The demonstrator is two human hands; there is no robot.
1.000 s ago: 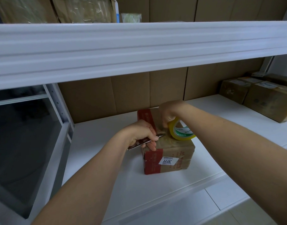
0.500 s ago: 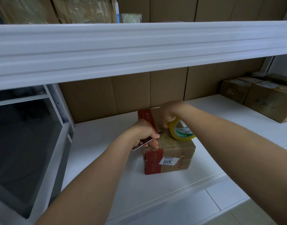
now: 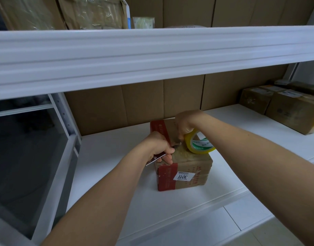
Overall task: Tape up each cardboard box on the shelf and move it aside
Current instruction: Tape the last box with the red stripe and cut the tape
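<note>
At frame centre on the white metal shelf (image 3: 117,183) sits the brown cardboard box with red bands (image 3: 183,167), where the left hand (image 3: 159,148) curls around a thin silver blade (image 3: 155,158) while the right hand (image 3: 186,124) grips the yellow tape roll (image 3: 199,143) resting on its top.

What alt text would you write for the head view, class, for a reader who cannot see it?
Two bare hands work on a cardboard box on a white shelf: the right hand holds a yellow tape roll on its top, and the left hand grips a metal blade beside it. More boxes sit far right.
</note>
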